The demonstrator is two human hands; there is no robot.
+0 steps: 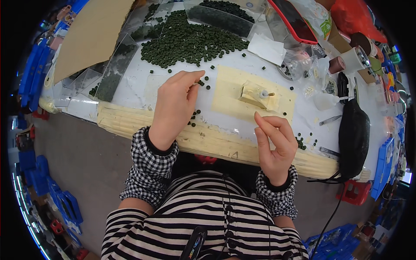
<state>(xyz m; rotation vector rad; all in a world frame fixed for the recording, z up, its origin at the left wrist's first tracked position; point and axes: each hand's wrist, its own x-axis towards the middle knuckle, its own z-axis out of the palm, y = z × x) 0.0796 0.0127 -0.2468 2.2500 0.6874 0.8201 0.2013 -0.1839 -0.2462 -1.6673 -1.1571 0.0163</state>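
Note:
My left hand (175, 106) is over the left part of the white table, fingers bent toward the thumb. A small dark green bead (200, 82) shows at its fingertips, and a few loose ones lie just beside them. My right hand (277, 145) is raised near the table's front edge, thumb and fingers drawn together; anything between them is too small to make out. Just beyond it, a small cream block (255, 95) with a short, brown-tipped pin at its right end rests on a pale yellow sheet (223, 89). A large heap of dark green beads (186, 41) spreads across the back.
Clear plastic trays (115, 71) and a cardboard sheet (89, 37) occupy the left side. A folded white tissue (266, 48), a red-framed phone (295, 21) and plastic bags stand at the back right. A black pouch (353, 138) hangs near the right edge, close to tweezers (330, 120).

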